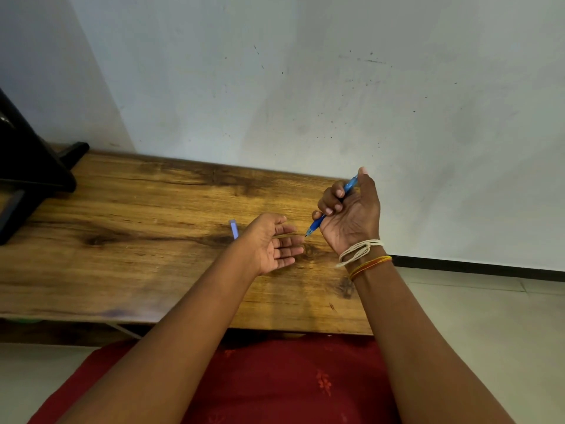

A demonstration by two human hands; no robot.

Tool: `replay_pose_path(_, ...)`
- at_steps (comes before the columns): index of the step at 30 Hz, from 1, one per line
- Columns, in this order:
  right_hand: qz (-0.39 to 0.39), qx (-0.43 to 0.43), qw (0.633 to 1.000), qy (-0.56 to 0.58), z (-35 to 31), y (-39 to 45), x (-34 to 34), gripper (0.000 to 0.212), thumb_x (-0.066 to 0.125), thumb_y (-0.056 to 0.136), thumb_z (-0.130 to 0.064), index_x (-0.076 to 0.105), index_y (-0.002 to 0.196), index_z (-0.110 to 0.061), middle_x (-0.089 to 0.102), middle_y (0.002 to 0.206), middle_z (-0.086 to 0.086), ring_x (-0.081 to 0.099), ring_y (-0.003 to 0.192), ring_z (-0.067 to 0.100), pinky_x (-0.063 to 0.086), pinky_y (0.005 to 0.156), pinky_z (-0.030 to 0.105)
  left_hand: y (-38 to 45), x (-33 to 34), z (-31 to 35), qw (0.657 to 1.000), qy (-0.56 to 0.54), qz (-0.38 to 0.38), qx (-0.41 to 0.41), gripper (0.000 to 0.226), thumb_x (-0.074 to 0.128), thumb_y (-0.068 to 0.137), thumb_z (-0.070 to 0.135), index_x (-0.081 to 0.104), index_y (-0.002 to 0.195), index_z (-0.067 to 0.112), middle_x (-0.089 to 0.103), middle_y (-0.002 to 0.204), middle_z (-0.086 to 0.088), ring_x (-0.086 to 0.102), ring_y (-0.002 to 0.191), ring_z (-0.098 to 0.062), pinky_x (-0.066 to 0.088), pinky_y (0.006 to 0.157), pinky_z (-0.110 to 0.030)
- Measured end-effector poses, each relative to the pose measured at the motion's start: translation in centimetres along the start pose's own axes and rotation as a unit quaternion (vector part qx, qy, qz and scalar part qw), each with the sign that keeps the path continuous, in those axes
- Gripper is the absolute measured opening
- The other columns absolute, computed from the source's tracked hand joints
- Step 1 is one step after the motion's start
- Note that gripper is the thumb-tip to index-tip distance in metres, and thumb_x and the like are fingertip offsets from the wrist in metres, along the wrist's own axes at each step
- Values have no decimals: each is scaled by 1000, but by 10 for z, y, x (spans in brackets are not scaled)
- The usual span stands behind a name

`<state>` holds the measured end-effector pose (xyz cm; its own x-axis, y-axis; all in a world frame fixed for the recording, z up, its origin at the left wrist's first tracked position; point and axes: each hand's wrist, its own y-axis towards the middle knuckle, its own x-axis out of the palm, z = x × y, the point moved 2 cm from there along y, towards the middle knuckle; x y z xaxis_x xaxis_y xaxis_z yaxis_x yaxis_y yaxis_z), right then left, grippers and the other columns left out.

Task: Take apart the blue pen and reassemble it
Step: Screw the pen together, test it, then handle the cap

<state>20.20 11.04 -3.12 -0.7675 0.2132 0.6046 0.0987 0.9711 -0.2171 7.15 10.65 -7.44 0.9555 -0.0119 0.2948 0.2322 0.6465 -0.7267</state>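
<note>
- While the camera looks down, closest in is a red cloth over the person's lap, with both bare forearms reaching forward over the near edge of the wooden table.
- Left hand hangs just above the tabletop, palm up, fingers loosely spread, nothing in it. Looks ready to catch or receive a part.
- Right hand is up off the table, raised higher than the left, wrapped in a fist around the blue pen. Thumb sits on the top end like it's on the clicker, tip pokes out below the fist, pointing down toward the left fingers.
- Some string and coloured thread bands sit on that wrist.
- Hands are apart, not touching, pen tip hanging near the left fingertips.
- A small pale blue piece lies on the table just behind the left hand. Can't tell if it's off the pen.
- My guess on the step: the pen looks mostly in one piece, so either barely started or nearly rebuilt, can't say which. Next move probably needs the left hand to pinch the tip end so the two can twist against each other.
- Further back left, a dark stand sits by the scuffed wall.
</note>
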Motion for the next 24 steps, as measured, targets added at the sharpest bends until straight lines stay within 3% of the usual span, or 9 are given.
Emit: replay_pose_path(24, -4, -7, 993, -114, 1, -6, 11, 53, 31, 97, -49, 39, 59, -13, 25, 47, -3, 20, 52, 16, 24, 55, 31, -3, 2, 0, 1000, 9, 5, 2, 26, 43, 94, 29, 61, 93, 11, 68, 89, -11, 64, 84, -26, 43, 89, -39)
